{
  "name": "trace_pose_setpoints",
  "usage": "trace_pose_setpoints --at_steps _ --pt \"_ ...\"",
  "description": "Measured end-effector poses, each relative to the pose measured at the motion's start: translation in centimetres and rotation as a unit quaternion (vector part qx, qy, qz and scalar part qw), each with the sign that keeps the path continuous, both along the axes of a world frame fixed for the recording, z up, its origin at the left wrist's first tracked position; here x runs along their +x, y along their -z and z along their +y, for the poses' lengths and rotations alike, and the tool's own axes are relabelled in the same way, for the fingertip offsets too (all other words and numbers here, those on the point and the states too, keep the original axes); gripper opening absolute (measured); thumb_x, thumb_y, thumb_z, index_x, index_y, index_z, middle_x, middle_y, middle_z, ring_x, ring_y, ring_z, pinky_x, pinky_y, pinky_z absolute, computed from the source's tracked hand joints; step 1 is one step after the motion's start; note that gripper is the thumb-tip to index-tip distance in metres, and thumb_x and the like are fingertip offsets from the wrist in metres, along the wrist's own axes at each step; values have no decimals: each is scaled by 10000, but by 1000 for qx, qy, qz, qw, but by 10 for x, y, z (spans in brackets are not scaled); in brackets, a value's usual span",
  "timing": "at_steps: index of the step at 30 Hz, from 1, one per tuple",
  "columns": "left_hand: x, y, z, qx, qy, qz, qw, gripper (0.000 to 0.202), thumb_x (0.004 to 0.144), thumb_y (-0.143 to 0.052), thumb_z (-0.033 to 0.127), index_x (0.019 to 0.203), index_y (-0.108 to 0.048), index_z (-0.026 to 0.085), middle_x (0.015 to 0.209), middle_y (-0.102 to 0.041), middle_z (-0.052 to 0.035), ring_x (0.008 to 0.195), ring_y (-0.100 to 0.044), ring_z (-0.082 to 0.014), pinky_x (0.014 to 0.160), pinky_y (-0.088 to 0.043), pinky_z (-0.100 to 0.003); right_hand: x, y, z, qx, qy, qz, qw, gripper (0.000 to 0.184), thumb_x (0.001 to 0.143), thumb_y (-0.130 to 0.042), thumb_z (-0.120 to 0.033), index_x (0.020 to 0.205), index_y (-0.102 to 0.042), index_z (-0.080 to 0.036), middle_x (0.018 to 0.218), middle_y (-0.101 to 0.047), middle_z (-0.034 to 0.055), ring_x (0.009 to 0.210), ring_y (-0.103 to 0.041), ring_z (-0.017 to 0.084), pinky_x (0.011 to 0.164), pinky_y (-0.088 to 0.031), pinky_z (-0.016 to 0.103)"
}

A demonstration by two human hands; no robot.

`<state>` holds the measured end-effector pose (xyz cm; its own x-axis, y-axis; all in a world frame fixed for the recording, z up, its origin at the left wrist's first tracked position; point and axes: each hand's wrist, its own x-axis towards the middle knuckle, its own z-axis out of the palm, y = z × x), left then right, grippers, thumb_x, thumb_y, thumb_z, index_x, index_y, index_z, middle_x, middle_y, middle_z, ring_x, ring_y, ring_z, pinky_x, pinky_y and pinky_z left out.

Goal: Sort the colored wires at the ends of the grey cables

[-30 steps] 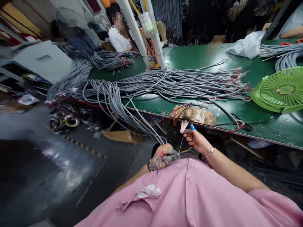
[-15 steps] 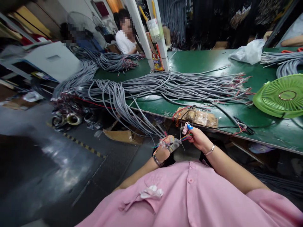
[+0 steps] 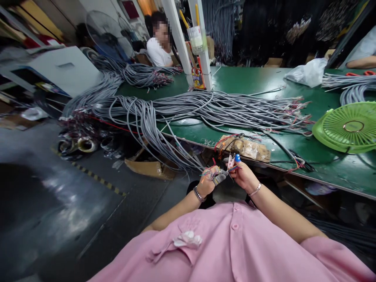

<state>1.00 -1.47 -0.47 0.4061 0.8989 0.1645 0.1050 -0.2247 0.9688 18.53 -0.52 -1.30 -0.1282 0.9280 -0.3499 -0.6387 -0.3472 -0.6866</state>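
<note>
My left hand (image 3: 208,184), with grey covers on its fingertips, is closed round the ends of several grey cables (image 3: 173,150). Thin coloured wires stick out about its fingers. Close beside it, my right hand (image 3: 246,179) pinches a small fan of coloured wires (image 3: 233,168) coming from a cable end. A blue cover (image 3: 237,158) sits on the right thumb. Next to that thumb stands a small pale pink piece (image 3: 230,161), too small to name. Both hands are in front of the table edge, above my lap.
A long bundle of grey cables (image 3: 235,109) lies across the green table (image 3: 249,78). A taped cardboard block (image 3: 249,149) is at the front edge. A green fan (image 3: 352,126) stands at the right. Behind the table sits a person (image 3: 159,51); a white post (image 3: 204,51) holds tools.
My hands have come slightly closer together, the left moving a little up and right. The pale pink piece is now more upright. The whole view has shifted slightly.
</note>
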Motion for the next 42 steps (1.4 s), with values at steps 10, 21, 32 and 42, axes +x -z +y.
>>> trace_pose_setpoints --at_steps 10,21,32,42 --pt "11 3 1 -43 9 -36 998 372 763 -741 476 761 -631 121 731 -612 -30 698 -568 -133 688 -467 -259 -5 3 0 -5 37 0 999 467 626 -806 -595 684 -625 -167 589 -593 5 443 -393 64 374 -205 192" --pt "-26 -7 -29 14 42 52 998 324 855 -647 451 859 -722 136 806 -663 -95 732 -619 -176 663 -486 -291 13 12 -13 -24 -30 44 998 524 716 -681 -685 809 -606 -175 786 -657 38 488 -412 63 382 -185 172" --pt "-48 12 -28 -169 4 -54 984 456 841 -613 554 928 -724 121 898 -716 -117 854 -661 -191 751 -505 -281 18 24 -28 -10 -47 -95 994 460 755 -680 -618 852 -676 -168 807 -637 53 508 -372 75 385 -176 200" --pt "-45 -12 -20 -256 20 -19 966 442 728 -723 534 692 -617 106 511 -581 10 327 -412 -34 340 -276 -165 -9 -16 -49 190 -190 -303 914 324 795 -718 -453 992 -677 -199 823 -638 27 710 -536 144 621 -427 257"
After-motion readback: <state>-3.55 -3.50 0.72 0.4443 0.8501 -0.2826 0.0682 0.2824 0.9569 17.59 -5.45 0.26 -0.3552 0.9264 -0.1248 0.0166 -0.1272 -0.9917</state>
